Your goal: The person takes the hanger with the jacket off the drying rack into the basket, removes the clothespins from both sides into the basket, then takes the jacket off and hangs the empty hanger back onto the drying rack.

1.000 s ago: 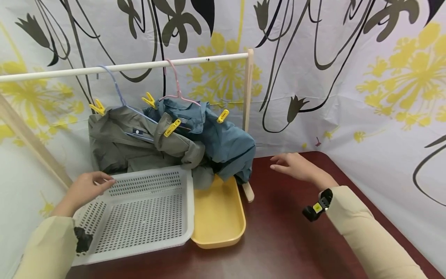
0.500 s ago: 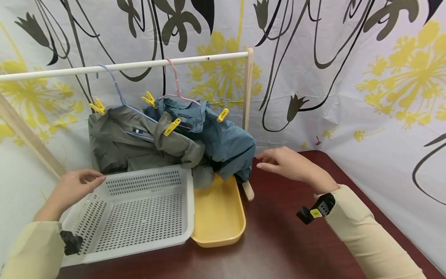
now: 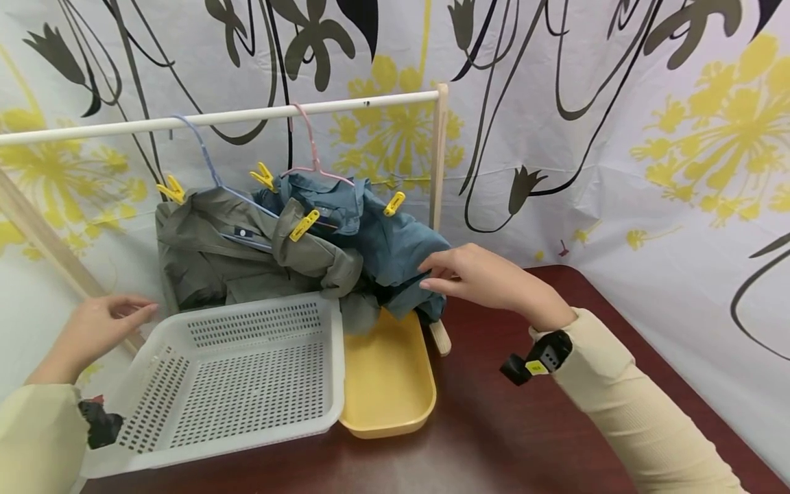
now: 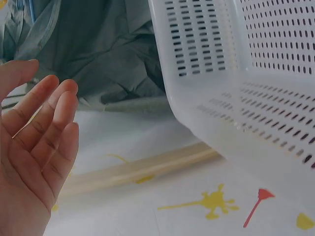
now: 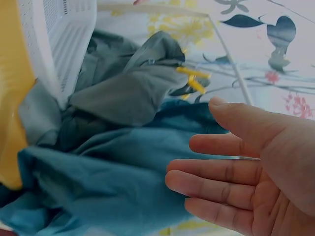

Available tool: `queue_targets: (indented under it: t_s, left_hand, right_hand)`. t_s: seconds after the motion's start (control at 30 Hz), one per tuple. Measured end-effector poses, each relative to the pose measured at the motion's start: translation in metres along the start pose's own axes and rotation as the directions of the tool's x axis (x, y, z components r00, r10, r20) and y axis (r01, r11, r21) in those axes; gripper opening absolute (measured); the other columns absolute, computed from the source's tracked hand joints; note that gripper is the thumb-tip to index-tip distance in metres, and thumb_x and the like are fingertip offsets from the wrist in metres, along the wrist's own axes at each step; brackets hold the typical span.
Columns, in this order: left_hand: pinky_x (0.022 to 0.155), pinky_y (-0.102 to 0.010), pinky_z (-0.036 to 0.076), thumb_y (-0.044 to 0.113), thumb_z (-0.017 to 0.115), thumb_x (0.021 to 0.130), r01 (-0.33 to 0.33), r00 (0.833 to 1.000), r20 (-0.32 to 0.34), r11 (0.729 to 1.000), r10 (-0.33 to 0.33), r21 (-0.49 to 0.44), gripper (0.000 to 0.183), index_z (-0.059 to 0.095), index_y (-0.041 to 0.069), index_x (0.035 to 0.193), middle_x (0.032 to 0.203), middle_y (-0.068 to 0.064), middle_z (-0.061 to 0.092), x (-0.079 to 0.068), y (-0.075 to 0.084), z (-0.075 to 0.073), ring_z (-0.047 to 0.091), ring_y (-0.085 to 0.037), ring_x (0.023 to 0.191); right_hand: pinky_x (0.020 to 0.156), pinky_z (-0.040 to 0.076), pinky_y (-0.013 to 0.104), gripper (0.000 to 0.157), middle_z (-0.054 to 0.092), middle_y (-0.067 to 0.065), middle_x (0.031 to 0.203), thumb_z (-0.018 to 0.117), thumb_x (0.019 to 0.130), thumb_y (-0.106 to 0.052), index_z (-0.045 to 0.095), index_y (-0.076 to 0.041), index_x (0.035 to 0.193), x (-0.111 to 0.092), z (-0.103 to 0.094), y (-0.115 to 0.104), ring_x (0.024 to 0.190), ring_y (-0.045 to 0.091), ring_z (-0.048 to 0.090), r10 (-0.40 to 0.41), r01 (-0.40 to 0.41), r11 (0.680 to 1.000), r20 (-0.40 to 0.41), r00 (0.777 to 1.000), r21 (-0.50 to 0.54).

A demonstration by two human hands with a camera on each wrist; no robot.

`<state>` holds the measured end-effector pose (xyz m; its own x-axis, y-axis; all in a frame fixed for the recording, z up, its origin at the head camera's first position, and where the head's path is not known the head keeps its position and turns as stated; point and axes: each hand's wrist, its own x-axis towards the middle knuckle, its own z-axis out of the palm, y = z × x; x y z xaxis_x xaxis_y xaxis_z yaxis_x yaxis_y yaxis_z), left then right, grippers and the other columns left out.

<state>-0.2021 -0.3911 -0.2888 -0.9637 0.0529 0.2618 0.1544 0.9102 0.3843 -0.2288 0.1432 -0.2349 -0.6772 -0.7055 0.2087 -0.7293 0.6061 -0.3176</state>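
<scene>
My left hand (image 3: 92, 333) hovers beside the far left corner of the white perforated basket (image 3: 247, 439), with fingers relaxed and nothing in them. In the left wrist view its fingers (image 4: 47, 115) are apart from the basket. On the other side, my right hand (image 3: 487, 278) is at the blue shirt (image 3: 395, 243), its fingertips overlapping the shirt's right edge in the head view. Its fingers are fairly straight and hold nothing. A grey-green shirt (image 3: 210, 240) hangs on a blue hanger (image 3: 206, 154), left of the blue shirt on its pink hanger (image 3: 313, 144). Yellow clothespins (image 3: 304, 225) clip both shirts.
A white rail (image 3: 247, 116) on wooden legs (image 3: 439, 161) carries the hangers. Right of the basket, touching it, is a yellow tray (image 3: 389, 384). Both stand on a dark red table (image 3: 481, 425), with a floral-patterned cloth (image 3: 617, 137) behind.
My left hand has moved left, away from the basket's inside, toward its outer corner. My right hand has moved left, up to the blue shirt. The shirts, basket and tray have stayed put.
</scene>
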Motion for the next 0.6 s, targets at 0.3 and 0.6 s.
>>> queue_targets:
  t_s: [0.3, 0.6]
  left_hand:
    - [0.055, -0.043, 0.046, 0.039, 0.053, 0.091, 0.134, 0.991, -0.002, 0.991, -0.134, 0.023, 0.054, 0.056, -0.013, 0.108, 0.083, -0.022, 0.065, -0.003, -0.013, -0.012, 0.06, -0.021, 0.063]
    - [0.053, -0.045, 0.05, 0.036, 0.05, 0.094, 0.162, 0.987, -0.009, 0.987, -0.162, 0.005, 0.058, 0.049, -0.02, 0.109, 0.09, -0.033, 0.061, -0.002, -0.029, -0.018, 0.063, -0.031, 0.065]
  right_hand:
    - [0.068, 0.05, 0.024, 0.032, 0.065, -0.005, 0.099, 0.055, 0.093, -0.03, 0.063, -0.008, 0.114, 0.014, -0.001, -0.019, 0.08, 0.006, 0.06, -0.059, 0.059, 0.998, 0.014, 0.998, 0.016]
    - [0.068, 0.049, 0.021, 0.023, 0.064, -0.009, 0.095, 0.054, 0.093, -0.031, 0.067, -0.015, 0.104, 0.025, 0.002, -0.028, 0.077, 0.001, 0.059, -0.112, 0.112, 0.993, -0.005, 0.994, 0.038]
